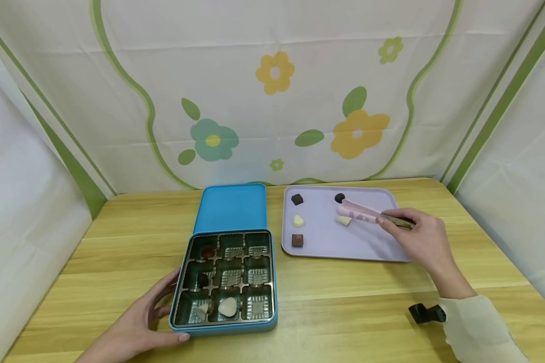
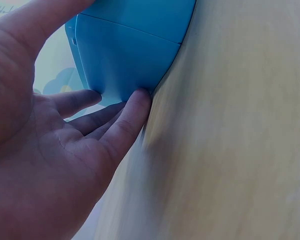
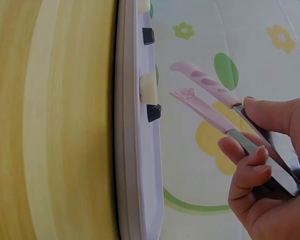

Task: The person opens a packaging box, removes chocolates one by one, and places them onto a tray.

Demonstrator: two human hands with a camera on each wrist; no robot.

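My right hand [image 1: 424, 237] holds small metal tongs [image 3: 260, 145] with pink paw-shaped tips. In the right wrist view the tips stand apart, nothing between them, over the lilac tray [image 1: 368, 247]. Near them lie a dark round chocolate [image 1: 339, 197] and a cream-coloured piece [image 1: 343, 220]. My left hand [image 1: 138, 322] touches a blue tin [image 1: 236, 330], fingers on its left side and thumb at the front corner. Inside the tin's divided insert sit a reddish piece [image 1: 207, 252], a dark piece [image 1: 202, 280], a pale piece [image 1: 202, 311] and a white piece [image 1: 227, 306], in separate compartments.
On the tray's left side lie a dark chocolate [image 1: 297, 199], a white piece [image 1: 298, 221] and a brown square chocolate [image 1: 297, 240]. Behind the tin lies its blue lid [image 1: 230, 206]. A flowered cloth [image 1: 272, 116] hangs behind the wooden table [image 1: 327, 312].
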